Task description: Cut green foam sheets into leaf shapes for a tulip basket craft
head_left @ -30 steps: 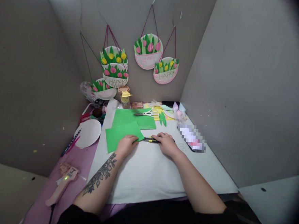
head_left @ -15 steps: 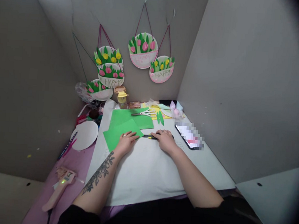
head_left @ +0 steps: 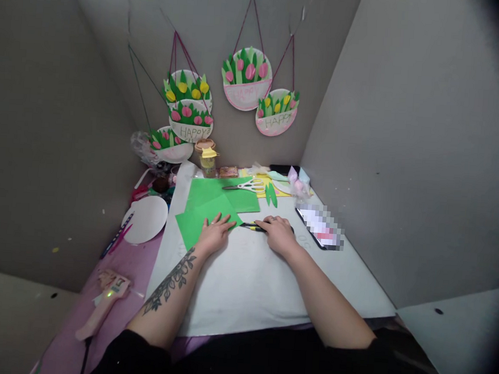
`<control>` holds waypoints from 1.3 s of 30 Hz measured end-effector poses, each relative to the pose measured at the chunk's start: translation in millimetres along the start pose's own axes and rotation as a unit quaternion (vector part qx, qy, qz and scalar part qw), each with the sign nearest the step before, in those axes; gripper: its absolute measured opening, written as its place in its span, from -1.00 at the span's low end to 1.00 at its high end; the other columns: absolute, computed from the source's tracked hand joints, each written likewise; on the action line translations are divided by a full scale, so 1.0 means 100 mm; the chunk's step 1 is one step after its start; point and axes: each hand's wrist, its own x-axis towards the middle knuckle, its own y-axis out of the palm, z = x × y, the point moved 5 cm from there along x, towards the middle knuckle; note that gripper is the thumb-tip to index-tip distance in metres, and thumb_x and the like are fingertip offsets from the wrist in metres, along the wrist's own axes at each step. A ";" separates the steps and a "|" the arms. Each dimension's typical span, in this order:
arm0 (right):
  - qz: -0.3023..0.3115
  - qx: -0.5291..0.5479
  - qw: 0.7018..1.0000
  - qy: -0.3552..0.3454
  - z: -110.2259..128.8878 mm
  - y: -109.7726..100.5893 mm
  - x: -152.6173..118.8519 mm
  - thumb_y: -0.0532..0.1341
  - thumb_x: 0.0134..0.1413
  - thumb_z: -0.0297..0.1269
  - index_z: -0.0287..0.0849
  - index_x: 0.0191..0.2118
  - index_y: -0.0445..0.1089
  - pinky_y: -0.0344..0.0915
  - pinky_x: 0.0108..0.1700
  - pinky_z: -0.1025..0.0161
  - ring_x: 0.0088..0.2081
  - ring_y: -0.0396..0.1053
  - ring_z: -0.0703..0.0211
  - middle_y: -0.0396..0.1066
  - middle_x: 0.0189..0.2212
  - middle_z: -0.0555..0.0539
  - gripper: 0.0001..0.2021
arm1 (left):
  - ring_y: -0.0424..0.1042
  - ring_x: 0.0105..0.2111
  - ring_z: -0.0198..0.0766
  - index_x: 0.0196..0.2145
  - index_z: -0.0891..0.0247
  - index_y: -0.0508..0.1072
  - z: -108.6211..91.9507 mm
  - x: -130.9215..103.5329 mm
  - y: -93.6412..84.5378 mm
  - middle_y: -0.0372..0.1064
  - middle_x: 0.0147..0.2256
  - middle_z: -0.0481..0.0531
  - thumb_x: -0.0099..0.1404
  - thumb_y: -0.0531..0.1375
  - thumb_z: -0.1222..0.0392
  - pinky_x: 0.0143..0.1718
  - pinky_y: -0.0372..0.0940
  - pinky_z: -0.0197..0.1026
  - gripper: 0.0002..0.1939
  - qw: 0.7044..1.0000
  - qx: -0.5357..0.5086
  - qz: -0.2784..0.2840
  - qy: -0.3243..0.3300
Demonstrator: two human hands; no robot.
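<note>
Green paper (head_left: 200, 220) lying flat toward the far left of the desk (head_left: 246, 283), pinned under the left hand (head_left: 214, 236) with fingers spread and pressed on its near right corner. Just beside, right hand (head_left: 278, 234) resting palm down, fingers curled over a yellow-and-black pen (head_left: 253, 227) whose tip meets the paper's edge. Farther back, scissors (head_left: 245, 186) on a second green sheet; phone (head_left: 319, 226) by the right edge.

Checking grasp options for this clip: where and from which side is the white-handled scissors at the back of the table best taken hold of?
Probably by the white handle loops, at the right end of the scissors. They lie flat on the green paper with blades pointing left, so a hand coming from the right and above meets the loops first and stays clear of the blades. The right hand is the nearer one to that end.
</note>
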 end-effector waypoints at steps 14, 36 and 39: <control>-0.003 0.001 1.000 -0.007 0.03 0.06 0.01 0.04 0.10 -0.49 0.12 0.18 0.27 -0.03 -0.04 0.12 -0.03 0.18 0.00 0.34 0.02 -0.10 -0.45 | -0.14 0.32 -0.04 0.18 -0.13 0.24 0.01 -0.01 0.01 -0.01 0.30 -0.12 0.36 -0.11 0.22 0.21 -0.25 0.39 -0.51 1.000 -0.007 -0.009 0.001; 0.008 0.010 1.000 -0.005 0.06 0.07 -0.02 0.05 0.07 -0.50 0.12 0.18 0.27 0.00 -0.05 0.14 -0.03 0.19 0.03 0.34 0.03 -0.08 -0.43 | -0.15 0.32 -0.07 0.18 -0.12 0.24 0.01 -0.02 0.01 -0.01 0.30 -0.13 0.36 -0.11 0.21 0.22 -0.27 0.37 -0.51 1.000 -0.016 -0.007 -0.004; 0.009 0.020 1.000 -0.002 0.04 0.06 -0.04 0.06 0.05 -0.51 0.13 0.16 0.29 0.00 -0.06 0.15 -0.04 0.20 0.04 0.35 0.02 -0.06 -0.43 | -0.14 0.32 -0.06 0.18 -0.13 0.24 0.01 -0.02 0.01 -0.01 0.30 -0.13 0.36 -0.12 0.20 0.21 -0.26 0.39 -0.51 1.000 -0.017 -0.012 0.001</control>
